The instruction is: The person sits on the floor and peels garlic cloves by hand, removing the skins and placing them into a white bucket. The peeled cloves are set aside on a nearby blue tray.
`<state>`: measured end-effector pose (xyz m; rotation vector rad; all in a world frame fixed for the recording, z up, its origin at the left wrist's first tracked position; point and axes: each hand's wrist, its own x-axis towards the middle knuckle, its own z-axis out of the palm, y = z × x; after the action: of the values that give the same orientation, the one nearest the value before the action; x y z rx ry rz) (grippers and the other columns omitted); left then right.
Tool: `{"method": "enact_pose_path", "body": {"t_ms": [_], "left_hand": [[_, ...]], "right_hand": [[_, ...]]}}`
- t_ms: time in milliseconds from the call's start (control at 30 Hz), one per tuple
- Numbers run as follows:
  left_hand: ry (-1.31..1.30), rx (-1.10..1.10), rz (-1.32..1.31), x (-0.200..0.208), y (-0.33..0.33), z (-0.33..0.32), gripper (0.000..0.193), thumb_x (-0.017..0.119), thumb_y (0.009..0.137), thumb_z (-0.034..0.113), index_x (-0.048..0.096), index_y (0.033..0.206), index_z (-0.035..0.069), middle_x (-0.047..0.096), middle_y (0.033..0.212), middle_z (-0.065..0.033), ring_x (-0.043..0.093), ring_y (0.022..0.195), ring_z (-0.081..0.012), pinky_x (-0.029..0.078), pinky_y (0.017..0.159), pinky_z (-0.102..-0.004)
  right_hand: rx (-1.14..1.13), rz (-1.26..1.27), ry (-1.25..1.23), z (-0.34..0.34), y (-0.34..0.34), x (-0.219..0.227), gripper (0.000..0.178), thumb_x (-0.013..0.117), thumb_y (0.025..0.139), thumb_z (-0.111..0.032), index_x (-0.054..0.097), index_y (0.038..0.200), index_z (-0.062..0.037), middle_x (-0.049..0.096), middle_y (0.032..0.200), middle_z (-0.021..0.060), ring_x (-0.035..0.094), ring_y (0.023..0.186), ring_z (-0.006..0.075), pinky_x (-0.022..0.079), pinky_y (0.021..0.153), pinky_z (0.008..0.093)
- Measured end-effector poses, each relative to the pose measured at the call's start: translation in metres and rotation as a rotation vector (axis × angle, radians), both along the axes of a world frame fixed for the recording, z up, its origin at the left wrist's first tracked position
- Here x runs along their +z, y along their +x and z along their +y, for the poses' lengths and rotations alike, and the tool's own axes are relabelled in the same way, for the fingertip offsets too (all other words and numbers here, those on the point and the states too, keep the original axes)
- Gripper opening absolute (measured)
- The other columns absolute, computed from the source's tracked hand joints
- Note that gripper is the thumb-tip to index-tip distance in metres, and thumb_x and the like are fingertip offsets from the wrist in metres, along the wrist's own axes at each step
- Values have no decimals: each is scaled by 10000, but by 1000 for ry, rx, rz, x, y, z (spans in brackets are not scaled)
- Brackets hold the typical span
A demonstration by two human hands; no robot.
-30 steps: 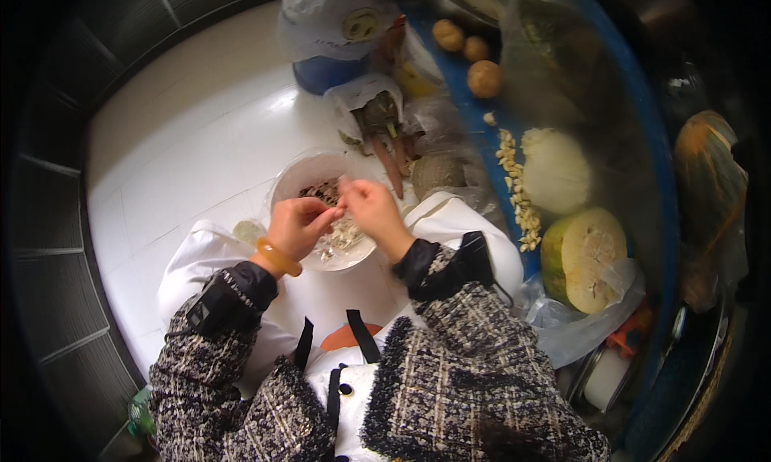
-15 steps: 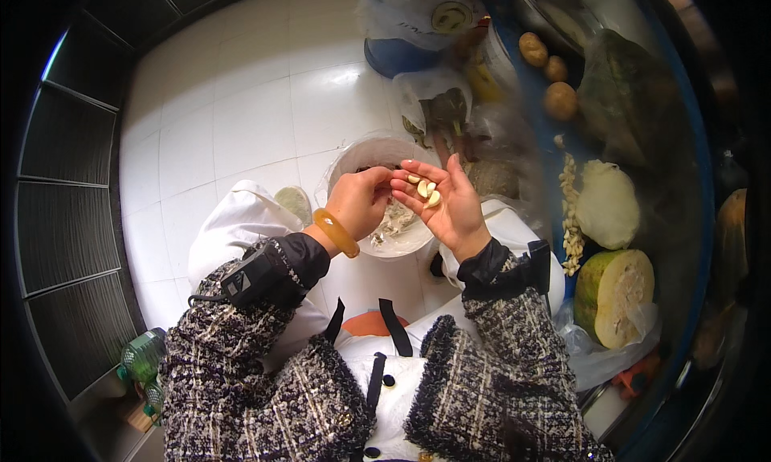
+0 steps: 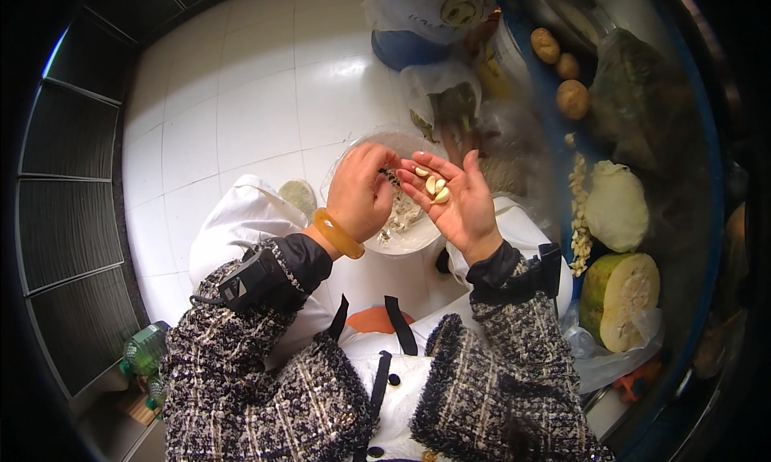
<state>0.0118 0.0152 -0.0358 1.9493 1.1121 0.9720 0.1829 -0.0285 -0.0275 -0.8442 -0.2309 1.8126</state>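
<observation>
Several peeled garlic cloves (image 3: 436, 186) lie on the palm and fingers of my right hand (image 3: 466, 213), which is turned palm up with its fingers stretched out. Close beside its fingertips, my left hand (image 3: 361, 191) is closed with the fingers bent inward; whatever they hold is hidden. An amber-coloured bangle (image 3: 338, 234) circles my left wrist. Below both hands stands a pale bin (image 3: 418, 241) with a plastic liner, holding whitish peelings (image 3: 401, 215).
On the blue-edged shelf at right are potatoes (image 3: 573, 99), a row of garlic cloves (image 3: 580, 209), a pale round vegetable (image 3: 617, 207) and a cut green melon or squash (image 3: 619, 301). Bagged vegetables (image 3: 454, 109) stand beyond the bin. Green bottles (image 3: 146, 354) stand at lower left.
My left hand has drawn back slightly from the right fingertips, its fingers curling more. My right hand still bears the cloves. The whole view has shifted a little.
</observation>
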Motion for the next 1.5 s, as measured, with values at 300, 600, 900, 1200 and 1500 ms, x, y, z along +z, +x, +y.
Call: {"method": "enact_pose_path", "body": {"t_ms": [300,600,900,1200,1500], "left_hand": [[140,-285,37,5,1,-2,271,689,723,91,665,993,106,552,920,-86,510,858,-278,407,766,-373],[72,-323,39,0,2,-4,211,674,745,104,654,955,100,552,890,-69,510,879,-278,386,775,-381],[-3,-294,-62,1,1,-5,186,649,781,114,631,960,69,562,908,-69,508,888,-274,382,800,-368],[-356,-324,-227,6,-7,-4,168,629,873,134,603,984,10,557,970,-67,509,961,-176,382,887,-300],[-534,-332,-377,15,-16,-5,160,610,894,127,611,977,-10,590,952,-47,552,904,-127,435,828,-265]], "right_hand": [[145,-28,47,-4,-10,1,742,216,969,-593,340,1364,23,507,1258,147,511,1178,231,423,1008,362],[167,-78,10,-10,-13,2,738,234,976,-578,331,1390,26,503,1270,127,501,1180,213,408,1014,350],[154,-52,-17,-13,-14,4,594,280,1000,-501,446,1286,-7,537,1174,100,525,1097,182,438,957,337],[181,-180,-49,-18,0,8,199,543,966,-246,590,915,-58,451,716,-57,344,552,12,270,465,167],[198,-202,6,-22,-6,15,143,563,947,-164,600,959,-27,480,694,-22,377,547,35,289,466,168]]}}
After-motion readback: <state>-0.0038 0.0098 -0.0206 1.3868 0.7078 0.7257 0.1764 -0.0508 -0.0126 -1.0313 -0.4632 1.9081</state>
